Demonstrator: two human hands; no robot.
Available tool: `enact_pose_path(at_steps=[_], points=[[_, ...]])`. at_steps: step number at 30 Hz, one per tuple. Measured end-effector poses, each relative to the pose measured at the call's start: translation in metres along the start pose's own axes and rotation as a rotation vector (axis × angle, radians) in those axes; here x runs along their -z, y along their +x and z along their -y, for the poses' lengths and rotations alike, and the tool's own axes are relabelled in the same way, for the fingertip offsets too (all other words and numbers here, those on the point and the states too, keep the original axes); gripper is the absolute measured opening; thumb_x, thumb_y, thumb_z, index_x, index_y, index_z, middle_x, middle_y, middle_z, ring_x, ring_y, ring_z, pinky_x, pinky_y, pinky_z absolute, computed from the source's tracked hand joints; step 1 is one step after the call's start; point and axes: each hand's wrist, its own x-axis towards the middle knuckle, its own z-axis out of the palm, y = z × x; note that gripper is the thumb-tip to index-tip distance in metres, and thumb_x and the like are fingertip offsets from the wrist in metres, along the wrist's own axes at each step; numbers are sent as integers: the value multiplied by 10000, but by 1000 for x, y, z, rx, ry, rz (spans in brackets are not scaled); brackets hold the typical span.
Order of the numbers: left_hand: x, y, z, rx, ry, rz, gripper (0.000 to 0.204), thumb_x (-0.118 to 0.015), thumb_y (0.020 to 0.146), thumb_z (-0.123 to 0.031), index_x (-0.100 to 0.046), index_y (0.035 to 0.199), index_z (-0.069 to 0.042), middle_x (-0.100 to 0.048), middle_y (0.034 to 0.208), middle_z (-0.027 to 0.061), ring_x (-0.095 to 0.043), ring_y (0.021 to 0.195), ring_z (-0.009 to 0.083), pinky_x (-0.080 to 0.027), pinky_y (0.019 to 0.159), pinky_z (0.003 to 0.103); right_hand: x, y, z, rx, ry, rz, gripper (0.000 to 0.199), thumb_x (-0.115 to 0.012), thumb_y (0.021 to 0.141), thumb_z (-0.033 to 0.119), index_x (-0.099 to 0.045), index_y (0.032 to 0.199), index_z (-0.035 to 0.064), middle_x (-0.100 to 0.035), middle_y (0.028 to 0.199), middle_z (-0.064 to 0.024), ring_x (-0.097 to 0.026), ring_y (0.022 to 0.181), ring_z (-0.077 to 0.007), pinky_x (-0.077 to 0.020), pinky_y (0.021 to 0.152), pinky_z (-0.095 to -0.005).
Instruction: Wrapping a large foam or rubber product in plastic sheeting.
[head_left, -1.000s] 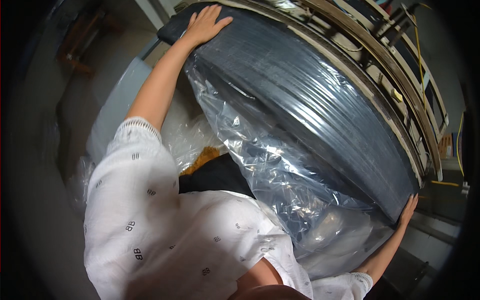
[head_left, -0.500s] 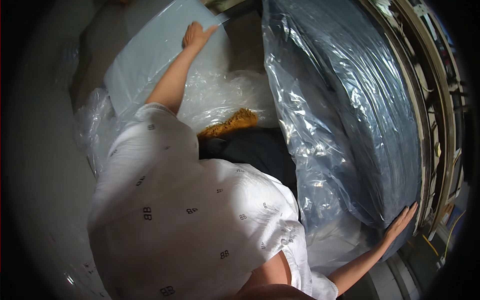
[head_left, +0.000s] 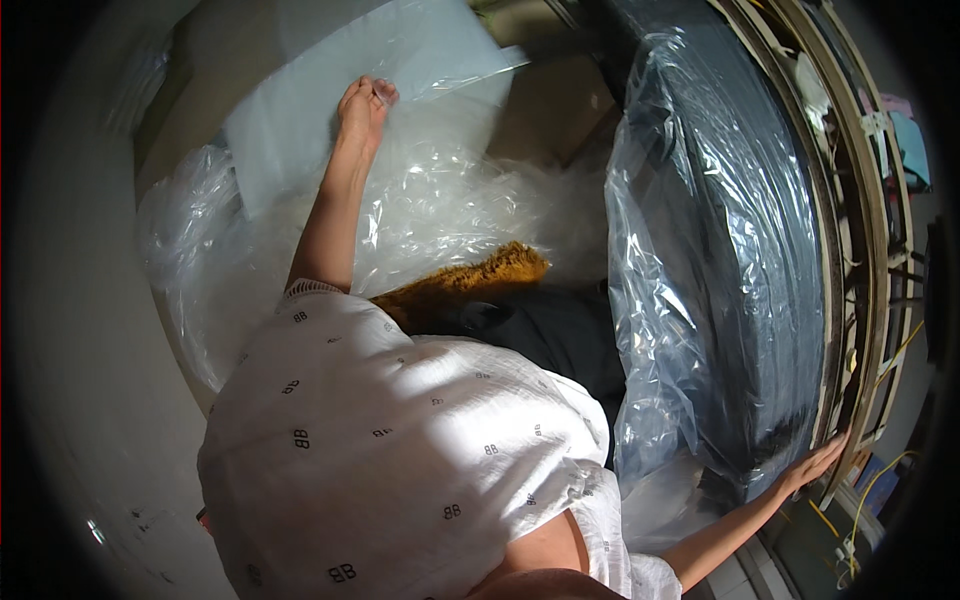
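Two hands spread wide: the left hand [head_left: 363, 108] reaches far, fingers pinching the pale foam sheet [head_left: 300, 130] above the crumpled clear plastic [head_left: 440, 215], while the right hand [head_left: 812, 466] lies open and flat on the wrapped dark mattress [head_left: 745, 250] standing at right. Best brace that mattress firmly and draw the sheet evenly.

— What sort of place am I standing in?

— It looks like a storeroom or workshop corner. I see a large dark ribbed slab [head_left: 740, 250] wrapped in clear plastic, leaning against a wooden frame [head_left: 850, 230]. Crumpled plastic sheeting [head_left: 440, 200] and a pale foam sheet [head_left: 300, 120] cover the floor [head_left: 80, 330].
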Motion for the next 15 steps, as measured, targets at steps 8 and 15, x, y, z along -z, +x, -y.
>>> enact_pose_path(at_steps=[8, 15], points=[[-86, -165, -39, 215, 73, 440, 142, -482, 866, -163, -523, 992, -113, -439, 708, -45, -396, 556, 47, -299, 436, 173, -169, 78, 292, -376, 1021, 640, 584, -375, 922, 434, -387, 1304, -7, -419, 1320, -161, -416, 1211, -261, -318, 1006, -388], [-137, -303, -54, 473, -237, 1709, 208, -578, 841, -75, -438, 995, -58, -442, 870, -4, -465, 739, 61, -430, 629, 218, -259, 60, 400, -503, 1159, 1277, 518, -543, 878, 300, -428, 1270, -17, -537, 1146, -91, -539, 956, -155, -443, 820, -298]])
